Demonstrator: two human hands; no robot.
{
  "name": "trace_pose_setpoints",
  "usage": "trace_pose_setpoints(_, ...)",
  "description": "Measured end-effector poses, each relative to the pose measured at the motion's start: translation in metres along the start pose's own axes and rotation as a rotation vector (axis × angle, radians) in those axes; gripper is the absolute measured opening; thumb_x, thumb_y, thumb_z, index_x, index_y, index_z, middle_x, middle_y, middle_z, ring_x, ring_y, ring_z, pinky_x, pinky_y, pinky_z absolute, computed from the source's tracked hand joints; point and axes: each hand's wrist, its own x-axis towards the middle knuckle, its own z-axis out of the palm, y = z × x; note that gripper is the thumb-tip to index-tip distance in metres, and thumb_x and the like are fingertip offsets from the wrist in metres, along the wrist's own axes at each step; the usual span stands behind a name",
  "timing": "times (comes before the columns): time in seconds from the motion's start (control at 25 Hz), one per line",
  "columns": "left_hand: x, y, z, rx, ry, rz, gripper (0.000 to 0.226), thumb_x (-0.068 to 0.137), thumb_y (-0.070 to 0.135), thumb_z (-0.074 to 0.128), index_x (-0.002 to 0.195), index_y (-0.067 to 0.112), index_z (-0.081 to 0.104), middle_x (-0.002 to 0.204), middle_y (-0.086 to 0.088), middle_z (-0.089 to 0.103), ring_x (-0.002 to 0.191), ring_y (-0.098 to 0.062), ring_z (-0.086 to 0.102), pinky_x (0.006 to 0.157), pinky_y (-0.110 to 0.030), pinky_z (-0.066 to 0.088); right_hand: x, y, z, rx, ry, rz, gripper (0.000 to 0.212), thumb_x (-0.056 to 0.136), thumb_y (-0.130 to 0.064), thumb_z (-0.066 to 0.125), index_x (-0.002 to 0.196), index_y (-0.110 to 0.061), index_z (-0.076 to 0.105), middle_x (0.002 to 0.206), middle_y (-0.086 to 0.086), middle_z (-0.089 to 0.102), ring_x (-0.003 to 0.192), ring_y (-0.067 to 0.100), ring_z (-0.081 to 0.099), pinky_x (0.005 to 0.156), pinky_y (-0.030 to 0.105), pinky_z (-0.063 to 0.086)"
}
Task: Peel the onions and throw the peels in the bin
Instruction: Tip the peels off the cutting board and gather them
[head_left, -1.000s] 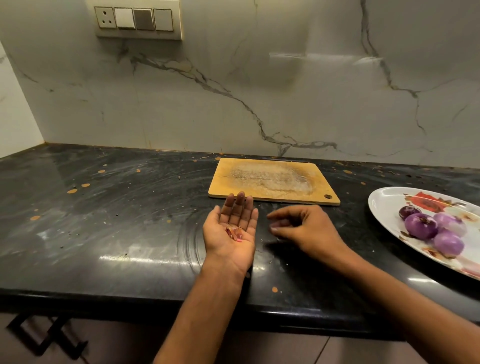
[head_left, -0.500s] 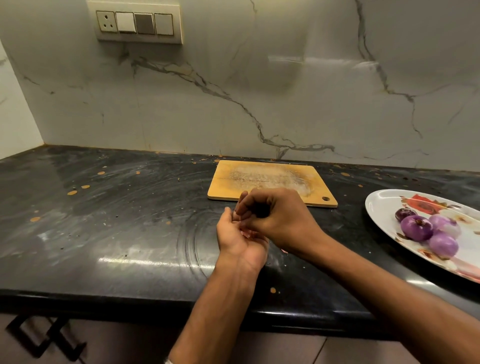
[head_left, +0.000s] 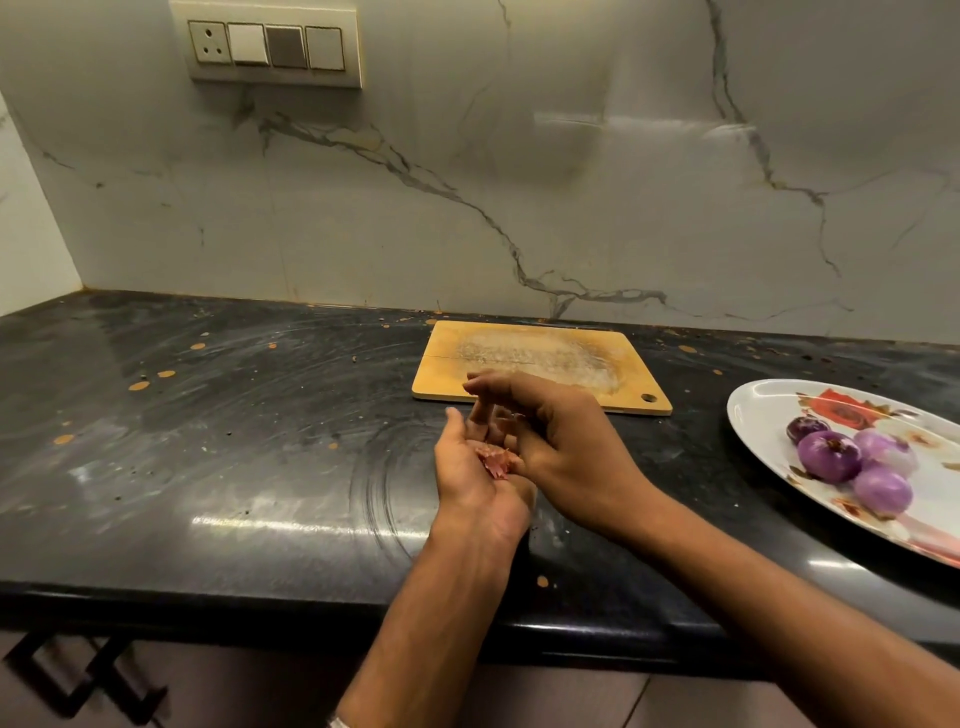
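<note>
My left hand lies palm up over the black counter, with a small heap of pinkish onion peels in its palm. My right hand hovers just over the left fingers and hides them. Its fingers are loosely curled, the index finger points left, and I see nothing pinched in them. Several peeled purple onions lie together on a white flowered plate at the right. No bin is in view.
A wooden cutting board lies flat behind my hands, near the marble wall. A switch panel is on the wall at upper left. Small orange specks dot the counter. A dark cabinet handle shows below the counter's front edge.
My right hand rose from the counter, came over my left palm and now sits on its fingers. The left hand stayed palm up and the peel heap in it looks larger.
</note>
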Motion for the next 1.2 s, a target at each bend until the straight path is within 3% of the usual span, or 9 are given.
trace_pose_setpoints(0.12, 0.0, -0.001, 0.001, -0.035, -0.058, -0.019, 0.046, 0.107, 0.04, 0.031, 0.109, 0.01, 0.066, 0.095, -0.014, 0.075, 0.092, -0.025, 0.073, 0.079, -0.038, 0.058, -0.002, -0.002, 0.0, -0.037, -0.107, -0.059, 0.068, 0.083, 0.024, 0.052, 0.132, -0.022, 0.061, 0.144, -0.008, 0.054, 0.139, -0.001, 0.042, 0.116, 0.026, 0.037)
trace_pose_setpoints(0.28, 0.004, 0.011, 0.0, 0.056, -0.008, 0.095, 0.04, 0.104, 0.04, 0.042, 0.099, 0.013, 0.071, 0.101, -0.01, 0.074, 0.104, -0.023, 0.068, 0.101, -0.038, 0.05, -0.014, 0.006, -0.01, 0.127, 0.03, 0.057, 0.048, 0.095, 0.007, 0.051, 0.133, -0.02, 0.06, 0.132, -0.008, 0.063, 0.122, -0.005, 0.055, 0.103, 0.015, 0.043)
trace_pose_setpoints(0.36, 0.004, 0.021, -0.001, 0.065, -0.006, 0.133, 0.044, 0.1, 0.047, 0.047, 0.094, 0.013, 0.074, 0.108, -0.011, 0.074, 0.105, -0.025, 0.07, 0.098, -0.038, 0.052, -0.031, 0.022, -0.019, -0.094, 0.104, 0.259, 0.041, 0.102, -0.012, 0.049, 0.142, -0.021, 0.052, 0.137, -0.002, 0.061, 0.112, -0.012, 0.055, 0.096, 0.008, 0.041)
trace_pose_setpoints(0.4, 0.003, 0.025, -0.002, 0.049, 0.001, 0.14, 0.045, 0.099, 0.048, 0.048, 0.091, 0.012, 0.074, 0.109, -0.012, 0.074, 0.105, -0.026, 0.071, 0.097, -0.039, 0.053, -0.041, 0.031, -0.02, -0.233, -0.009, 0.4, 0.046, 0.104, -0.024, 0.046, 0.15, -0.018, 0.042, 0.148, 0.004, 0.052, 0.121, -0.005, 0.052, 0.103, 0.012, 0.038)
trace_pose_setpoints(0.52, 0.002, 0.031, -0.003, 0.023, 0.032, 0.138, 0.042, 0.098, 0.043, 0.05, 0.089, 0.01, 0.072, 0.108, -0.014, 0.074, 0.102, -0.028, 0.072, 0.093, -0.039, 0.055, -0.062, 0.047, -0.006, -0.576, -0.401, 0.617, 0.074, 0.103, -0.054, 0.028, 0.159, -0.01, 0.007, 0.168, 0.008, 0.004, 0.155, 0.019, 0.002, 0.125, 0.035, 0.004)
trace_pose_setpoints(0.64, 0.0, 0.033, -0.005, 0.005, 0.021, 0.136, 0.041, 0.098, 0.041, 0.047, 0.091, 0.01, 0.072, 0.106, -0.013, 0.074, 0.103, -0.028, 0.072, 0.094, -0.039, 0.054, -0.047, 0.042, 0.016, -0.586, -0.42, 0.5, 0.078, 0.101, -0.06, 0.02, 0.159, -0.011, 0.0, 0.167, 0.007, -0.004, 0.154, 0.019, -0.007, 0.125, 0.037, -0.002)
trace_pose_setpoints(0.8, -0.004, 0.043, -0.003, -0.017, -0.003, 0.168, 0.039, 0.097, 0.04, 0.049, 0.089, 0.009, 0.07, 0.099, -0.012, 0.074, 0.1, -0.027, 0.072, 0.089, -0.039, 0.056, -0.029, 0.024, 0.032, -0.428, -0.542, 0.138, 0.06, 0.107, -0.04, 0.029, 0.159, -0.017, 0.012, 0.168, 0.0, 0.006, 0.154, 0.011, 0.002, 0.125, 0.03, 0.001)
trace_pose_setpoints(0.92, -0.006, 0.047, -0.005, -0.039, 0.005, 0.173, 0.038, 0.095, 0.04, 0.052, 0.089, 0.008, 0.071, 0.094, -0.012, 0.073, 0.096, -0.027, 0.071, 0.084, -0.038, 0.057, -0.038, 0.024, 0.009, -0.246, -0.627, -0.063, 0.046, 0.106, -0.026, 0.042, 0.152, -0.022, 0.039, 0.162, -0.009, 0.029, 0.149, 0.003, 0.024, 0.123, 0.024, 0.017)
trace_pose_setpoints(1.2, -0.011, 0.036, -0.009, -0.008, 0.021, 0.124, 0.035, 0.093, 0.037, 0.055, 0.089, 0.006, 0.071, 0.085, -0.01, 0.072, 0.078, -0.024, 0.073, 0.079, -0.037, 0.059, -0.05, 0.041, -0.035, -0.141, -0.441, -0.106, 0.023, 0.085, -0.004, 0.075, 0.102, -0.019, 0.08, 0.109, -0.009, 0.075, 0.1, -0.002, 0.069, 0.087, 0.023, 0.057)
